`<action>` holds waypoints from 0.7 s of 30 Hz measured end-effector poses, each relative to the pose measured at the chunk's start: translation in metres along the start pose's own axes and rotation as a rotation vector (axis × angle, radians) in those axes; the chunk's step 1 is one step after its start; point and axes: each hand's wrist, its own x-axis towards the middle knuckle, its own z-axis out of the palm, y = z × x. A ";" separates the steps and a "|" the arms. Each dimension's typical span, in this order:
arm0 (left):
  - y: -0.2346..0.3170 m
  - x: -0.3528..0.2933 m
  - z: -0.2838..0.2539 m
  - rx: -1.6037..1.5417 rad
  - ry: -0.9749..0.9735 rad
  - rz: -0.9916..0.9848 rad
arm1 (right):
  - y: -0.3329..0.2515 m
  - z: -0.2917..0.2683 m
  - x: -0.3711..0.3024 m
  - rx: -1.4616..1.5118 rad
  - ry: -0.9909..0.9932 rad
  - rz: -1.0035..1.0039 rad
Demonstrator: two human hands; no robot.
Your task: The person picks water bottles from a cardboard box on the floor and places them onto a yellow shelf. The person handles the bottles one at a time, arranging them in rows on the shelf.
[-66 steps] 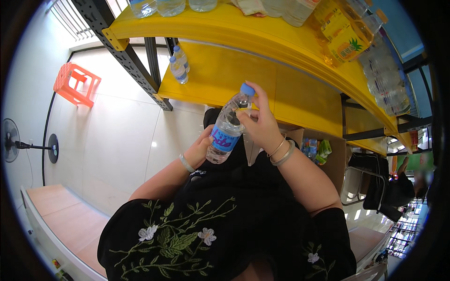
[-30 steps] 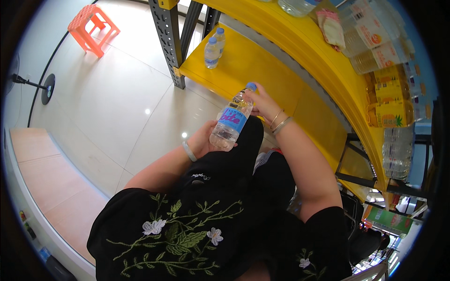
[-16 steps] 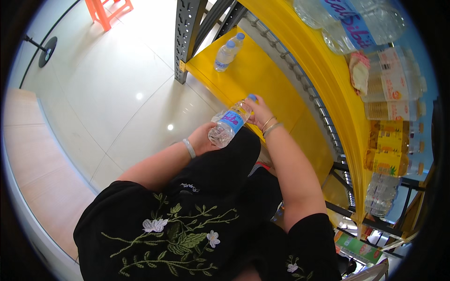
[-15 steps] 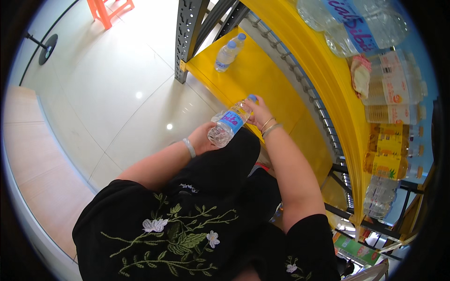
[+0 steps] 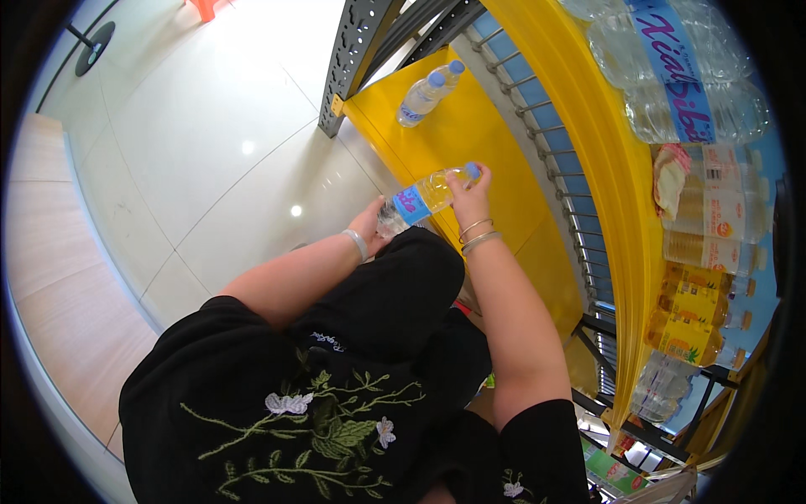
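Between my two hands a clear water bottle (image 5: 411, 204) with a blue label and blue cap is held at a slant, its cap end up to the right. My left hand (image 5: 368, 225) is closed around the bottom end. My right hand (image 5: 470, 198) grips the neck just below the cap, fingers near the cap. Beyond the hands, two similar water bottles (image 5: 421, 102) stand upright side by side on the low yellow shelf (image 5: 495, 139), near its far end.
An upper yellow shelf (image 5: 588, 92) on the right carries packs of large water bottles (image 5: 672, 63), orange-drink bottles (image 5: 690, 315) and other bottles. A dark perforated metal post (image 5: 348, 67) rises at the shelf's far corner. Pale tiled floor (image 5: 227, 151) lies to the left, with a black stand base (image 5: 95, 50).
The bottle has tipped closer to level, and my right hand has moved slightly right with the cap end. My view has shifted a little.
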 end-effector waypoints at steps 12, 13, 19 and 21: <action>0.013 0.024 0.008 0.081 0.152 -0.079 | -0.029 0.015 -0.007 -0.113 0.023 -0.298; 0.013 0.026 0.011 0.047 0.158 -0.079 | -0.030 0.016 -0.008 -0.134 0.032 -0.323; 0.024 0.043 0.028 -0.131 0.114 -0.197 | -0.041 0.014 -0.013 -0.173 -0.045 -0.396; 0.033 0.038 0.040 -0.189 0.020 -0.283 | -0.047 0.015 -0.016 -0.240 -0.068 -0.407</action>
